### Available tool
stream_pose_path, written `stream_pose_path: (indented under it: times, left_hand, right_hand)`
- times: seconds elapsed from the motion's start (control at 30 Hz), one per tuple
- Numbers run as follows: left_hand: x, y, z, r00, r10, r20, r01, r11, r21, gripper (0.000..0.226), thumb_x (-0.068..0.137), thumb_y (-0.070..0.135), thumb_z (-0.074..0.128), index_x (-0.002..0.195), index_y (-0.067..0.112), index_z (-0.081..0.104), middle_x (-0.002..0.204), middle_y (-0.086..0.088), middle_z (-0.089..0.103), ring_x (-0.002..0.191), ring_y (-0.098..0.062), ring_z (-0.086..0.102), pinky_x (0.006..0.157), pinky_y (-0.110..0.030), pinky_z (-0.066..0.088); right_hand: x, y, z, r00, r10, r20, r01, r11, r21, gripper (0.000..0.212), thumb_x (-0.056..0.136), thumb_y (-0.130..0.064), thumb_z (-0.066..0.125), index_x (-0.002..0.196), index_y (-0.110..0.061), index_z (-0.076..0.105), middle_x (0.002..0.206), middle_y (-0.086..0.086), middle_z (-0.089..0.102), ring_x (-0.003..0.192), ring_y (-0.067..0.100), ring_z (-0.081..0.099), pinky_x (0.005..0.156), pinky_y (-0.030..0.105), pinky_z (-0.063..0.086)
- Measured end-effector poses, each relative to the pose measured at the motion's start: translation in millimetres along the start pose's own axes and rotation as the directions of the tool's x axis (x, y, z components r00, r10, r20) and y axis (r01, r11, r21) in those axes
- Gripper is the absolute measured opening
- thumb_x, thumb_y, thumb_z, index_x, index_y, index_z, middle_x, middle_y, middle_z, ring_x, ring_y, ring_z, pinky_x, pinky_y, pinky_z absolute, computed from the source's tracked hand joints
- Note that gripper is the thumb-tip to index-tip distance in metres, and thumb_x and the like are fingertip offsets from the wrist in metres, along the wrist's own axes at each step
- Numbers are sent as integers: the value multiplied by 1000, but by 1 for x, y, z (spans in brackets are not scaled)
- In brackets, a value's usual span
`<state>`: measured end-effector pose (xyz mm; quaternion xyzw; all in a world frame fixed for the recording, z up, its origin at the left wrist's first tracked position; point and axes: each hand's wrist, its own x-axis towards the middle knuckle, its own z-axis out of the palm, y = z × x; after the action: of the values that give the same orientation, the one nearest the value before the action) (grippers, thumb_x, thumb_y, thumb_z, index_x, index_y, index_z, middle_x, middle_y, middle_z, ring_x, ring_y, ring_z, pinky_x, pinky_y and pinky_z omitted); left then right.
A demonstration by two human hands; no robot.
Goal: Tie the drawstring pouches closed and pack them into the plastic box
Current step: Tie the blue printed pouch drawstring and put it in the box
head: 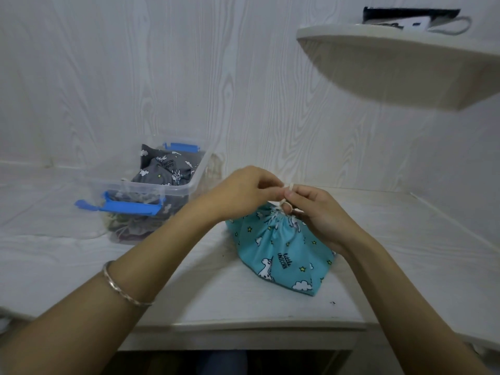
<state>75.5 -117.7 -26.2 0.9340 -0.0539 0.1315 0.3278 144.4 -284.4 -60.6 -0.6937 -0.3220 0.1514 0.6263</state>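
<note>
A teal drawstring pouch (281, 253) with unicorns, stars and clouds lies on the white table, its mouth gathered at the far end. Above that mouth my left hand (243, 189) and my right hand (313, 209) both pinch the white drawstring (287, 190), fingertips nearly touching, with a small loop below them. To the left stands the clear plastic box (189, 182) with blue latches, open. Inside it lies a grey printed pouch (165, 171) on top of other cloth that I cannot make out.
A rounded white shelf (392, 66) juts out at the upper right with a dark bag on it. The table's front edge (243, 324) runs just below the pouch. A wood-grain wall stands behind, and a side panel closes the right.
</note>
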Motion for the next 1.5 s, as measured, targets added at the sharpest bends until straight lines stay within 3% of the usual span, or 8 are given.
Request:
stream_pose_path:
  times: [0.4, 0.6, 0.83, 1.0, 1.1, 1.2, 1.33, 1.5]
  left_hand:
    - [-3, -12, 14, 992, -115, -52, 98, 960, -260, 10, 79, 30, 76, 77, 20, 77, 71, 6, 72, 72, -6, 67, 69, -24, 55]
    - [-2, -14, 22, 970, -218, -110, 163, 914, -371, 14, 83, 26, 72, 75, 14, 74, 73, 2, 71, 71, -8, 63, 67, -24, 50]
    - [-3, -17, 18, 976, -212, -49, 186, 929, -320, 16, 87, 26, 67, 73, 18, 73, 78, 2, 72, 83, -15, 67, 79, -32, 53]
    - [-5, -13, 8, 993, -102, -51, 96, 989, -110, 16, 91, 30, 62, 84, 18, 70, 78, 5, 68, 76, -10, 63, 73, -29, 52]
    - [-6, -8, 6, 995, -64, -70, 59, 996, -70, 19, 94, 31, 58, 88, 17, 69, 77, 6, 65, 70, -7, 56, 67, -25, 45]
    - [-6, -7, 8, 996, -79, -49, 74, 993, -95, 20, 96, 28, 55, 87, 15, 67, 75, 6, 62, 67, -6, 54, 64, -22, 43]
    - [-5, -14, 13, 990, -140, -9, 135, 969, -206, 32, 96, 29, 56, 88, 1, 68, 76, -6, 61, 68, -13, 51, 64, -27, 41]
    - [-3, -18, 17, 973, -233, -9, 215, 914, -343, 26, 94, 26, 59, 73, 14, 67, 64, 7, 62, 54, 2, 54, 51, -11, 40]
  right_hand:
    - [0, -6, -2, 995, 83, 61, -91, 985, 147, 23, 76, 5, 68, 88, -9, 53, 72, 9, 63, 67, 19, 55, 70, 27, 47]
    - [-4, 0, 13, 941, -186, -281, 95, 947, -308, 18, 79, -2, 73, 84, -11, 58, 78, 7, 69, 67, 19, 64, 68, 29, 56]
    - [-7, 2, 21, 933, -329, -149, 157, 741, -653, 16, 90, -16, 62, 97, -20, 77, 88, -8, 73, 81, 5, 65, 78, 27, 53]
    - [0, 0, 15, 993, 13, -121, -30, 989, -145, 20, 91, -14, 61, 97, 0, 73, 99, 16, 73, 91, 28, 67, 94, 43, 50]
    - [5, 3, 10, 964, 242, 112, -266, 872, 412, 46, 82, -13, 59, 120, 14, 56, 119, 30, 58, 108, 40, 56, 110, 49, 39]
    - [9, 8, 12, 957, 245, 154, -289, 780, 555, 54, 70, -13, 67, 120, 4, 55, 115, 24, 55, 104, 34, 53, 107, 46, 40]
    - [7, 9, 20, 970, 42, -239, -30, 998, 52, 28, 72, -21, 76, 91, -2, 68, 86, 12, 68, 80, 25, 62, 81, 40, 52]
    - [1, 11, 24, 899, -284, -334, 162, 923, -348, 10, 79, -19, 78, 85, -18, 70, 79, -5, 67, 66, 13, 56, 65, 24, 50]
